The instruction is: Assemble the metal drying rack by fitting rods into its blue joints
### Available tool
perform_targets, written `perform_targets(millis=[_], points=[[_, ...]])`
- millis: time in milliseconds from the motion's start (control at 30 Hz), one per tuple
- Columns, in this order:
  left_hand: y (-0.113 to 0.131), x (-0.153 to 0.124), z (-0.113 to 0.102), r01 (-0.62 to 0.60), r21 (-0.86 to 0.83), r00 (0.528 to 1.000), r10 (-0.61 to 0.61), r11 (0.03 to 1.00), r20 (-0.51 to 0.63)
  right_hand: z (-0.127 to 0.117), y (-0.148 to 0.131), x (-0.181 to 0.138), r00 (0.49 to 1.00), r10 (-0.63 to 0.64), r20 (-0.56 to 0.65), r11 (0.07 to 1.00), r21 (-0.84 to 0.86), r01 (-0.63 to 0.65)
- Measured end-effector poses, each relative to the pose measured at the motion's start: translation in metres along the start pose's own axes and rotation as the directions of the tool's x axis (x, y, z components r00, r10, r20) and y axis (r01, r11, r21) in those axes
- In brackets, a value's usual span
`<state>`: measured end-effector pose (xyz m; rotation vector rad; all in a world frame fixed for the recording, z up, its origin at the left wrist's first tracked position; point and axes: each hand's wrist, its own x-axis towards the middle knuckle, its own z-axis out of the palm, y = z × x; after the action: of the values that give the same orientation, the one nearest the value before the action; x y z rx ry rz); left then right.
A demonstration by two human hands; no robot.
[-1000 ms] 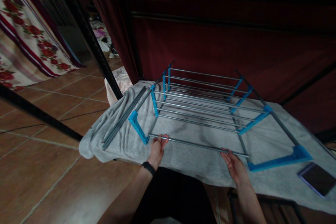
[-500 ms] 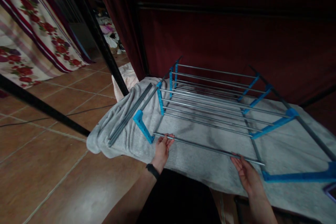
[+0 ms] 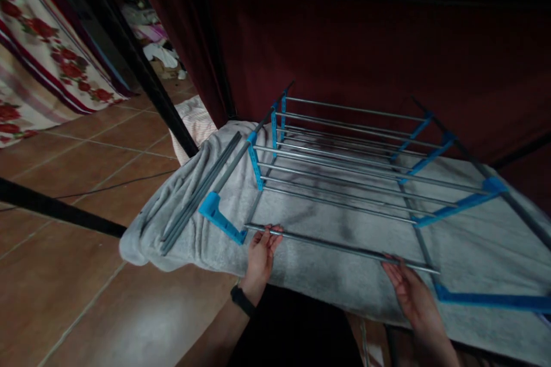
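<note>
A rack of grey metal rods and blue plastic brackets (image 3: pixel 348 175) lies flat on a grey towel (image 3: pixel 215 241). My left hand (image 3: pixel 261 255) grips the left end of the nearest metal rod (image 3: pixel 340 248), close to a blue corner bracket (image 3: pixel 219 217). My right hand (image 3: pixel 408 292) holds the same rod near its right end, fingers curled under it, just short of another blue bracket (image 3: pixel 491 300).
Loose grey rods (image 3: pixel 200 195) lie on the towel's left side. A dark red curtain (image 3: pixel 365 51) hangs behind. Black frame bars (image 3: pixel 142 86) cross the tiled floor (image 3: pixel 64 275) at left, beside a flowered cloth (image 3: pixel 38 57).
The view has swung slightly; both hands stay on the near rod, whose left end sits a little closer to the blue corner bracket. The phone at right has left the view.
</note>
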<state>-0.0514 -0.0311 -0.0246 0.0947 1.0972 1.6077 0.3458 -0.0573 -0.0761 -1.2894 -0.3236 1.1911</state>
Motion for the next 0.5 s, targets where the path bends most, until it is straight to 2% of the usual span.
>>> perform_targets(millis=[200,333,500], points=[[0.008,0.0,0.006,0.046,0.057,0.998,-0.043,0.997,-0.048,0.021,-0.006,-0.015,1.0,-0.02,-0.016,0.996,0.09,0.021],[0.013,0.007,0.009,0.056,0.154,0.997,-0.045,0.987,-0.07,0.038,-0.015,-0.022,0.999,-0.027,0.037,0.99,0.136,0.022],[0.013,0.018,0.008,0.039,0.327,0.999,-0.036,0.944,-0.016,0.044,-0.016,-0.018,0.999,-0.052,-0.009,0.983,0.177,0.053]])
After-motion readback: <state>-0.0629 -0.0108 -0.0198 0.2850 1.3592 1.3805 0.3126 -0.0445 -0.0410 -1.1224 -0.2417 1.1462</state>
